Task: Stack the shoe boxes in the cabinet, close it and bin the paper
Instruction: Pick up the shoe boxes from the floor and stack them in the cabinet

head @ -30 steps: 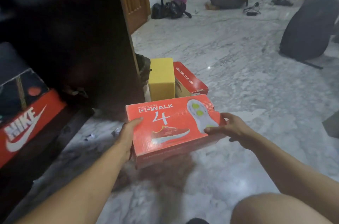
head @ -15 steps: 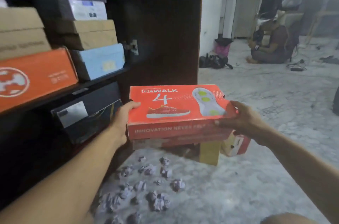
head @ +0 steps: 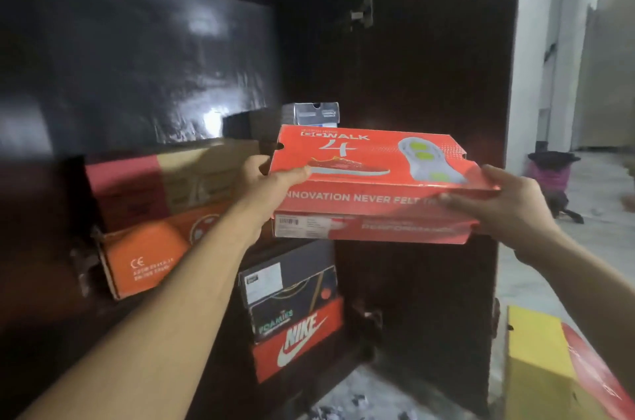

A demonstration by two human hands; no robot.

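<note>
Both hands up now: the left hand grips one end of the red shoe box, the right hand clamps the other, box level in mid-air before the open cabinet. Several boxes are already shelved inside. Left to do, I'd say: a yellow box waits on the floor, paper scraps lie unbinned, door open.
</note>
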